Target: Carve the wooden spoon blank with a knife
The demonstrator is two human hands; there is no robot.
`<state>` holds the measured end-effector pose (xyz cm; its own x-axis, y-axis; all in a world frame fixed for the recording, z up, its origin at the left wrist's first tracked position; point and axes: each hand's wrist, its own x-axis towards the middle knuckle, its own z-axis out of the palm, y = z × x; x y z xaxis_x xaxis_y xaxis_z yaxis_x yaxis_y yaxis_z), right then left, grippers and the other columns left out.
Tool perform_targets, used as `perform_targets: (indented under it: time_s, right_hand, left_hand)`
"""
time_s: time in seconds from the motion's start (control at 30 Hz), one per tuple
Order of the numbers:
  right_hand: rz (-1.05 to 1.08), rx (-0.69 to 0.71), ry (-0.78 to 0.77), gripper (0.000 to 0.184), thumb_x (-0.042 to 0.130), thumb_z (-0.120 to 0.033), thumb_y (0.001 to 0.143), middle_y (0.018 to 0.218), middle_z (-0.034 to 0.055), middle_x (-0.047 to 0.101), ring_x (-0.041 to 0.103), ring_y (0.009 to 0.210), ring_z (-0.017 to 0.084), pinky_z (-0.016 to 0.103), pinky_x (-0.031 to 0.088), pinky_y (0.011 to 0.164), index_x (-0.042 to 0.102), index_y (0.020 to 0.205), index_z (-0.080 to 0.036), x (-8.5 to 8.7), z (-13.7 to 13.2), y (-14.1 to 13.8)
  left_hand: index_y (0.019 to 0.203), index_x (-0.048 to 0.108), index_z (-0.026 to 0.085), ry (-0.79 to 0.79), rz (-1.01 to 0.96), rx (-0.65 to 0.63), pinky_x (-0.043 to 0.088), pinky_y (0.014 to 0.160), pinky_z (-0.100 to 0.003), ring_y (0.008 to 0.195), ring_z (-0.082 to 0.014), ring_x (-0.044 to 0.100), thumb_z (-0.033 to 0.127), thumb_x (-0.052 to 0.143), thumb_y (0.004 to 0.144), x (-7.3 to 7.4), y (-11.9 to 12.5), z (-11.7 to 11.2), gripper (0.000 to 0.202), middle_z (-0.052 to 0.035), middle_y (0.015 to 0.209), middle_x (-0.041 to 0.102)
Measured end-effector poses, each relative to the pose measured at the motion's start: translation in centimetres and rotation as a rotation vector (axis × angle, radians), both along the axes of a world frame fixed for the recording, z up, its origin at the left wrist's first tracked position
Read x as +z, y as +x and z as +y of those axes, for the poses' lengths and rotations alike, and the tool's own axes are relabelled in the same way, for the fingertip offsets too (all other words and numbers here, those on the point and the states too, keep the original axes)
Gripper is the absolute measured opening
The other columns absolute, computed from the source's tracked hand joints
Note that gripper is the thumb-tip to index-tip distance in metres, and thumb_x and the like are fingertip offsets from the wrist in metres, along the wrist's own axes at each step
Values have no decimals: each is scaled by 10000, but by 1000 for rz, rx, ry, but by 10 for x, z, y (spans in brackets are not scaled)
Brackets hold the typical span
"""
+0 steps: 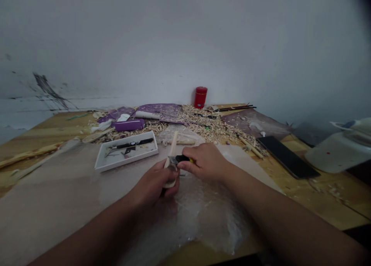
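My left hand (pixel 159 181) is closed around the wide lower end of a pale wooden spoon (pixel 174 143), whose narrow handle points away from me. In my right hand (pixel 205 161), fingers wrapped round it, is a utility knife (pixel 182 158) with a black and yellow handle. Its metal end lies against the wood just above my left thumb. Both hands are over a translucent plastic sheet (pixel 208 208). A white box lid (pixel 127 166) with a black pen-like tool (pixel 133 144) and small loose pieces inside stands left of the hands.
Wood shavings (pixel 214 128) are heaped toward the wall, near a red canister (pixel 200 97). A purple case (pixel 129 125) lies behind the lid. On the right are a dark flat slab (pixel 286 156) and a white container (pixel 339 150). Wooden strips (pixel 31 156) lie far left.
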<state>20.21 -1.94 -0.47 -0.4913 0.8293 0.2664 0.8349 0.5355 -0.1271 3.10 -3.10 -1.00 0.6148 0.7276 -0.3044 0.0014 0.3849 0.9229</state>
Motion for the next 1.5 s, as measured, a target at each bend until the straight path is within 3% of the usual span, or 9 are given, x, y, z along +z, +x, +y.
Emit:
perform_targets:
  time_s: [0.2, 0.47, 0.63, 0.7, 0.77, 1.03, 1.2, 1.37, 1.5]
  right_hand:
    - [-2, -194, 48, 534, 175, -596, 827, 714, 11, 614, 524, 618, 137, 234, 171, 499, 549, 840, -214, 2, 8, 12]
    - [-41, -302, 59, 577, 140, -624, 812, 738, 20, 630, 546, 641, 154, 233, 192, 495, 555, 843, -225, -2, 15, 12]
    - [76, -569, 28, 584, 118, -604, 824, 761, 42, 628, 540, 644, 165, 231, 213, 485, 559, 843, -222, 0, 30, 39]
    - [121, -596, 75, 567, 119, -578, 839, 755, 38, 620, 534, 652, 162, 231, 215, 486, 555, 820, -216, -1, 34, 48]
    - [131, -565, 90, 554, 134, -574, 840, 733, 31, 613, 530, 647, 160, 231, 210, 484, 554, 815, -214, -3, 34, 48]
    - [172, -429, 98, 474, 212, -549, 843, 662, 10, 580, 508, 601, 143, 225, 198, 486, 532, 797, -202, -9, 26, 28]
    - [316, -262, 26, 418, 261, -527, 843, 675, -7, 556, 492, 617, 123, 210, 244, 519, 515, 831, -195, -7, 18, 19]
    - [427, -135, 5, 403, 276, -510, 845, 694, -9, 545, 485, 632, 112, 204, 263, 537, 508, 894, -185, -3, 7, 9]
    - [302, -97, 28, 418, 267, -511, 848, 689, -2, 552, 494, 640, 115, 210, 261, 553, 523, 838, -180, 0, 2, 6]
  left_hand:
    - [730, 406, 192, 1, -29, -43, 458, 371, -296, 295, -50, 235, 175, 365, 723, 1, 3, -8, 45, 93, 370, 345]
    - [724, 398, 186, -14, -14, -43, 469, 391, -315, 268, -32, 184, 199, 368, 742, 6, 2, -6, 38, 109, 373, 321]
    - [731, 391, 192, -73, -39, -147, 440, 366, -266, 233, -33, 210, 193, 349, 748, 2, 5, -16, 45, 99, 370, 363]
    - [728, 390, 192, -73, -92, -153, 454, 384, -281, 234, -33, 216, 191, 358, 747, 0, 5, -16, 37, 101, 376, 373]
    - [753, 400, 186, -19, -135, -82, 456, 389, -273, 242, -29, 221, 204, 373, 752, -2, 3, -12, 33, 95, 397, 402]
    - [827, 390, 192, 41, -121, -165, 411, 387, -212, 275, -44, 348, 343, 356, 820, -1, -2, -1, 155, 50, 475, 513]
    - [795, 444, 164, 88, -110, -146, 427, 479, -229, 413, -62, 466, 342, 412, 804, -4, -2, 1, 182, 5, 632, 541]
    - [829, 463, 160, 107, -145, -189, 425, 510, -248, 404, -67, 442, 360, 395, 814, -6, -3, 4, 212, 15, 554, 523]
    - [912, 428, 191, 121, -152, -170, 413, 508, -245, 412, -89, 476, 321, 403, 815, -6, -3, 6, 164, 24, 523, 541]
